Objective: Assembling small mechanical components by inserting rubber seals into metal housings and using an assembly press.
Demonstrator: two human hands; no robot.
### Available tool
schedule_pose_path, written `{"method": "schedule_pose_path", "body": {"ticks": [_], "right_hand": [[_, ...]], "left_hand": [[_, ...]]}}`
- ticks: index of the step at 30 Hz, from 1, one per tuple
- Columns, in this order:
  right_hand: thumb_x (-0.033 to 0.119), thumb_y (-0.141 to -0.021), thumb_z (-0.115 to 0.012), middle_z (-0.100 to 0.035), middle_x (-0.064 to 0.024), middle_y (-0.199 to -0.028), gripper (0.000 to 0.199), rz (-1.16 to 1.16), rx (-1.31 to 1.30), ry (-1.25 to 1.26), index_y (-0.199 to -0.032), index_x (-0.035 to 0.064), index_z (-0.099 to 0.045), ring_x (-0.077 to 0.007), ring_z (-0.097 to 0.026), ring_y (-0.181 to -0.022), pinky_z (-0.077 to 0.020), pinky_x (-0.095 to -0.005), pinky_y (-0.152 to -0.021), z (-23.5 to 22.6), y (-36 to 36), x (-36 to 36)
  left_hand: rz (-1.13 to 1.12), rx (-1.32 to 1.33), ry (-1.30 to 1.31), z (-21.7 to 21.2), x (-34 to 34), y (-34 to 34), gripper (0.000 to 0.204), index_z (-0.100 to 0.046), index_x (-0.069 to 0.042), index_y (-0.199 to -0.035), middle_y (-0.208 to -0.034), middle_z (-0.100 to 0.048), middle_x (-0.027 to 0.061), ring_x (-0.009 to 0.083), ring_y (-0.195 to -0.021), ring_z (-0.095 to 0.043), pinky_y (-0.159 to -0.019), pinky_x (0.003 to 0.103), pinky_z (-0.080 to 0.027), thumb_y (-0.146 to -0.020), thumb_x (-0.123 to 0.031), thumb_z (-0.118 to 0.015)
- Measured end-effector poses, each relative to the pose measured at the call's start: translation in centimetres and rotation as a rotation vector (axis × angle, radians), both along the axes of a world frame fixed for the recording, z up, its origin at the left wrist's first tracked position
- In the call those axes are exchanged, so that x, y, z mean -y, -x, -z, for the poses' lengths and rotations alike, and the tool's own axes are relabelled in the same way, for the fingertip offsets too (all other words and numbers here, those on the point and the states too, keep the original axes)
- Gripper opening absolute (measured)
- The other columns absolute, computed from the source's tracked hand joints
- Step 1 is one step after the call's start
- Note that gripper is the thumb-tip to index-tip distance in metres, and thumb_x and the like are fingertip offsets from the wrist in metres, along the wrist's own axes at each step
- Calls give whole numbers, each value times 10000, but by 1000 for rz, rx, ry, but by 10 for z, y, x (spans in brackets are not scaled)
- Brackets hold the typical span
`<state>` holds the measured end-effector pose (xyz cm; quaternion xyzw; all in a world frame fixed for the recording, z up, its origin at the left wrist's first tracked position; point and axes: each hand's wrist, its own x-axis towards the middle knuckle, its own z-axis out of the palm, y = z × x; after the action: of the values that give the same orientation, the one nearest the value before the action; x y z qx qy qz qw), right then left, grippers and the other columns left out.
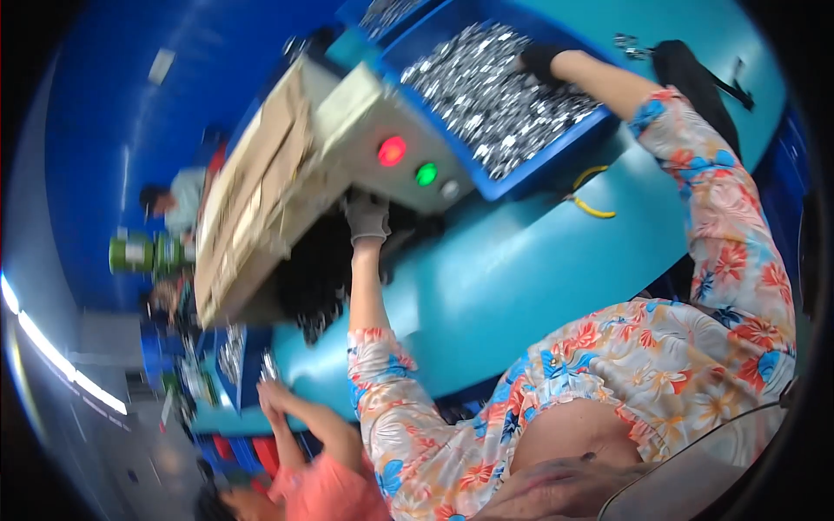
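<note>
My left hand (367, 217), in a light grey glove, reaches in under the edge of a cream-coloured machine (347, 117). Its fingers lie in the shadow there, so their grip is hidden. On the machine's front face are a lit red button (392, 151) and a green one (426, 174). My right hand (543, 66), wearing a dark glove, is at the far right side of a blue bin (512, 187) heaped with small shiny metal parts (491, 95). It touches the heap, and blur hides whether its fingers hold a part.
Yellow-handled pliers (593, 198) lie on the teal table (521, 269) beside the bin. A dark cloth-like thing (691, 78) and a few metal pieces (630, 45) lie farther right. At lower left a person in a coral top (334, 478) works close to the table; others sit farther off.
</note>
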<state>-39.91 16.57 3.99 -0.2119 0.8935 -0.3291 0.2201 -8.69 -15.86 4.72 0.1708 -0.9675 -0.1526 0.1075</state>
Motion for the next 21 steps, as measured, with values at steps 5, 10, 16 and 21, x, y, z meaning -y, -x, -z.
{"method": "schedule_pose_path", "body": {"ticks": [5,10,16,21], "right_hand": [[170,-680,-712,-616,-189,-964,325,-558,-607,-566,-944,30,-584,-347,-590,-942,-460,-407,-807,-9,-9,9],[77,-623,-675,-645,-183,-820,143,-537,-587,-588,-735,6,-621,-331,-630,-808,-497,-384,-698,-28,-8,9],[162,-655,-708,-646,-164,-903,272,-539,-519,-633,-859,6,-616,-311,-626,-871,-505,-381,-726,-23,-8,15],[206,-569,-757,-619,-138,-820,398,-509,-381,-491,-876,48,-559,-295,-613,-791,-484,-369,-683,34,50,37]], "left_hand": [[52,0,-670,6,34,123,305,-543,3,-1098,-983,-610,127,245,-884,-588,-799,371,-479,-841,-159,-573],[169,-166,-910,20,72,139,311,-522,-3,-1127,-1040,-579,116,239,-934,-562,-838,367,-464,-851,-142,-557],[163,-410,-1189,25,109,91,322,-498,-10,-1163,-1109,-542,102,231,-995,-530,-885,362,-446,-863,-122,-538],[154,-630,-1418,28,106,48,334,-478,-15,-1192,-1166,-512,91,225,-1045,-503,-924,359,-431,-873,-105,-522]]}}
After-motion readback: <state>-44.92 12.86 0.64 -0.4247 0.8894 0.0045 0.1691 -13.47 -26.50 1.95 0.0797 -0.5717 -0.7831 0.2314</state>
